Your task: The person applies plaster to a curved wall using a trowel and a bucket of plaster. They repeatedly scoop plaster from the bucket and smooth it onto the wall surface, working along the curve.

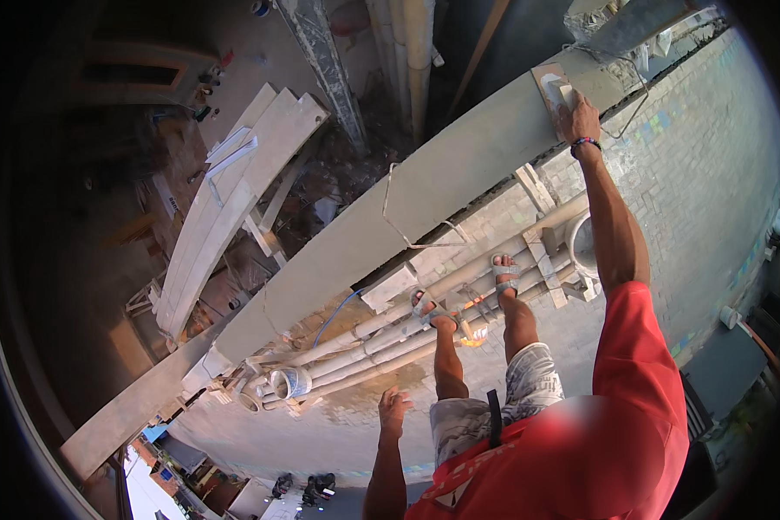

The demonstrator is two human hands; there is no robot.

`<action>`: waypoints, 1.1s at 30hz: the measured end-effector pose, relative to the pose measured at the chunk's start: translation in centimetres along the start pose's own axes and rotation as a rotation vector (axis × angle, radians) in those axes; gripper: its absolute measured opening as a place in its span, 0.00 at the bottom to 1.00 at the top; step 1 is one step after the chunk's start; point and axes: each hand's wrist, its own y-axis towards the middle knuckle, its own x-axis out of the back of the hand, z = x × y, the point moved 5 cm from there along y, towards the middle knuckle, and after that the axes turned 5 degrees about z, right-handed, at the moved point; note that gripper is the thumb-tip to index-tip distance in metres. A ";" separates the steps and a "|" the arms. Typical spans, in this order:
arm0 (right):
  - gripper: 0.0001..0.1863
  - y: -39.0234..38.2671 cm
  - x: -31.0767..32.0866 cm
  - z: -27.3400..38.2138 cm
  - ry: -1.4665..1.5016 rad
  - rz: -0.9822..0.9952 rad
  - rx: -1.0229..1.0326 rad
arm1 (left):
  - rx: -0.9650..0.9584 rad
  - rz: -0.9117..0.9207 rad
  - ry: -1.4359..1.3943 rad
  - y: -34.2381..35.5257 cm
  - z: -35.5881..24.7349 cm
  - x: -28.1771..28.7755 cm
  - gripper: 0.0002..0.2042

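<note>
My right hand grips a flat trowel or float, which rests against the long grey plastered beam near its upper right end. A bent metal bar crosses the beam. My left hand hangs at the lower middle, holding nothing, its fingers apart and loosely bent. My sandalled feet stand on long pale pipes or poles just below the beam. A bucket sits at their left end.
Wooden planks lie raised over a cluttered lower floor at left. A post and vertical pipes rise beyond the beam. A round container sits beside my right arm. A tiled sloping surface drops away at right, toward distant objects below.
</note>
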 end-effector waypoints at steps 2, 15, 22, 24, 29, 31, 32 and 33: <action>0.27 -5.2 -1.8 5.4 0.133 0.022 0.062 | -0.048 0.037 0.019 0.5 -0.9 -0.3 0.21; 0.25 0.8 3.1 -2.9 0.053 -0.088 -0.002 | -0.104 0.037 0.087 3.2 -7.0 -3.1 0.21; 0.26 -6.7 -1.9 6.6 0.193 0.074 0.052 | 0.102 0.030 0.081 1.1 -2.1 -1.9 0.22; 0.29 -14.5 -5.5 13.6 0.239 0.263 0.240 | -0.404 0.184 0.554 0.9 -2.3 -1.3 0.21; 0.28 -18.3 -1.7 15.2 0.411 0.321 0.465 | 0.014 0.016 0.130 2.5 -4.9 -2.8 0.20; 0.26 -11.3 2.1 10.2 0.386 0.177 0.257 | -0.048 -0.008 0.094 1.8 -4.4 -2.2 0.20; 0.25 -7.5 3.3 6.7 0.276 0.048 0.175 | -0.028 -0.022 0.091 1.6 -4.4 -2.1 0.20; 0.24 -3.7 4.0 1.1 0.203 -0.076 0.160 | -0.005 0.003 0.111 2.4 -5.6 -2.7 0.20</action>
